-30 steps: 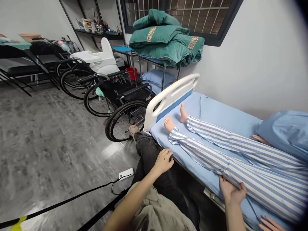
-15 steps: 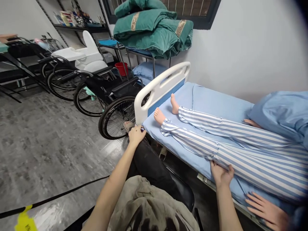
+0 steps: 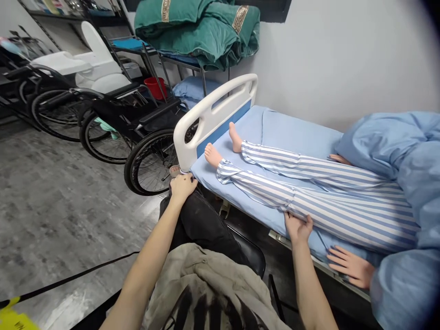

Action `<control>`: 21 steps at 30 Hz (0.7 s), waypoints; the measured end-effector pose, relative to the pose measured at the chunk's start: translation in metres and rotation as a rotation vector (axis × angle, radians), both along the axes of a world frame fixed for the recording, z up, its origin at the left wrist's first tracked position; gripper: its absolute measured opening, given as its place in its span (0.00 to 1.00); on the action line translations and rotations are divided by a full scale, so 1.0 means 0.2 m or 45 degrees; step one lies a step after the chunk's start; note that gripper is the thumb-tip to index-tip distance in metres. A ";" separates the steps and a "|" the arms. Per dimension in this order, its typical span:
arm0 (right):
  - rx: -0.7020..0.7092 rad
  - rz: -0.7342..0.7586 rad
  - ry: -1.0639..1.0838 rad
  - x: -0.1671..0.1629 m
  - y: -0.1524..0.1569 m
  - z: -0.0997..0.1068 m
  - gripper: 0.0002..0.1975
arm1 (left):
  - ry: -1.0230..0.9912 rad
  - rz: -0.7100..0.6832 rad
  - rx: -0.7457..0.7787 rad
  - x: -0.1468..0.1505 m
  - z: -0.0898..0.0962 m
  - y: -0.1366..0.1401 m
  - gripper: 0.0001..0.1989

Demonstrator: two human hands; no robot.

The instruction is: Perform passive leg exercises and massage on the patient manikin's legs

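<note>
A care manikin in blue-and-white striped pyjama trousers (image 3: 330,201) lies on the light blue bed sheet (image 3: 292,128). Its two bare feet point toward the white bed end board (image 3: 187,130). My right hand (image 3: 298,228) is palm up at the near leg around the knee, with its fingers tucked under the striped cloth and mostly hidden; the thumb stands against the trouser side. On my dark-trousered knee (image 3: 195,211) rests my left hand (image 3: 183,185), fingers lying over it, holding nothing, close to the bed corner. The manikin's near hand (image 3: 354,266) lies palm down, fingers spread, by the mattress edge.
Wheelchairs (image 3: 151,156) stand left of the bed end, one beside a white commode-like seat (image 3: 99,68). Green folded quilts (image 3: 202,34) are piled on a metal rack, near a red bucket (image 3: 155,88). Blue bedding (image 3: 381,137) covers the manikin's upper body.
The view has turned right and slightly down, so everything sits farther left and higher. Both hands keep their places on the knee and under the leg.
</note>
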State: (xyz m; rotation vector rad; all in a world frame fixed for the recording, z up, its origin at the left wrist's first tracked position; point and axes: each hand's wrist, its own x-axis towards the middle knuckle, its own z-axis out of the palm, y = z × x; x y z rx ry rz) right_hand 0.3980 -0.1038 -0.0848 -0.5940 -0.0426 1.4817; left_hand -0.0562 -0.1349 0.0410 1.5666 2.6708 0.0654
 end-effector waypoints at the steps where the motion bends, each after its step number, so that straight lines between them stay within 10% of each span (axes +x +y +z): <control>1: 0.007 0.004 0.010 0.00 0.00 0.00 0.24 | 0.002 -0.003 -0.001 0.01 0.00 0.01 0.19; 11: -0.055 0.008 0.043 -0.02 -0.01 0.06 0.22 | -0.130 -0.064 0.094 0.00 0.00 -0.04 0.18; 21: -0.103 0.006 -0.010 -0.02 -0.01 0.05 0.21 | -0.541 -0.062 0.021 -0.15 -0.19 0.00 0.16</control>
